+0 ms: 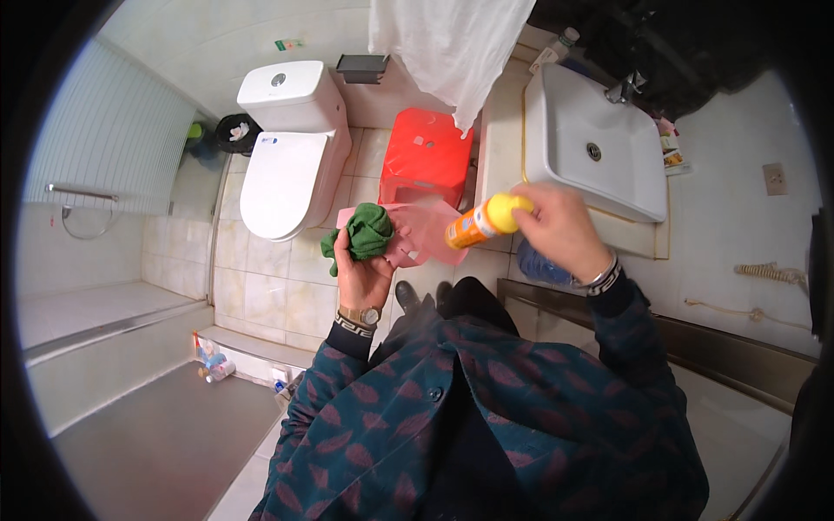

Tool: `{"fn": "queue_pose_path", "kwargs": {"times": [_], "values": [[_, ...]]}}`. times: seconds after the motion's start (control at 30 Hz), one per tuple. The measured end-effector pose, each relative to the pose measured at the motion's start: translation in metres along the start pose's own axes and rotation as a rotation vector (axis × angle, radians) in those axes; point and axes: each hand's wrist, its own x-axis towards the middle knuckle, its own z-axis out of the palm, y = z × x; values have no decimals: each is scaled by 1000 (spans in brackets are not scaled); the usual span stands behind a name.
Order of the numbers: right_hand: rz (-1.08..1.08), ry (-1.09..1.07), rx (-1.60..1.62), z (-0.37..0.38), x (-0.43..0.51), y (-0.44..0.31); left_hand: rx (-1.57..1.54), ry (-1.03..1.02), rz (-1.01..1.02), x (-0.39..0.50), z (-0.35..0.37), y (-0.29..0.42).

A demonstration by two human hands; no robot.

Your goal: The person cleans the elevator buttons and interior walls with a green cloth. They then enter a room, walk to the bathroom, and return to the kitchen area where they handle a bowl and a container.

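A bunched green cloth (369, 231) rests in my left hand (362, 277), whose thumb and fingers close around its lower part. Pink translucent plastic or thin fabric (433, 231) spreads to the right of the cloth; how it is held is hidden. By its yellow cap, my right hand (560, 228) grips an orange bottle (470, 229), tilted with its base to the lower left, over the right end of the pink sheet. Beyond both hands stands a red plastic stool (427, 153).
A white toilet (287, 182) with its lid down stands ahead on the left, beside a black waste bin (236, 133). On the right is a white washbasin (603, 143) with a chrome tap (625, 88). A white cloth (449, 45) hangs above the stool.
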Motion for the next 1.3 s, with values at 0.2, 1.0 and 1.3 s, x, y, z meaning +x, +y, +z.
{"fn": "queue_pose_path", "kwargs": {"times": [0.2,1.0,1.3], "values": [[101,38,-108,-27,72,42,51,14,-28,36,3,8],[110,258,-295,-33,341,303,225,297,-72,120,64,-19],[215,469,-116,-11,249,236,321,145,-152,120,87,-9]]}}
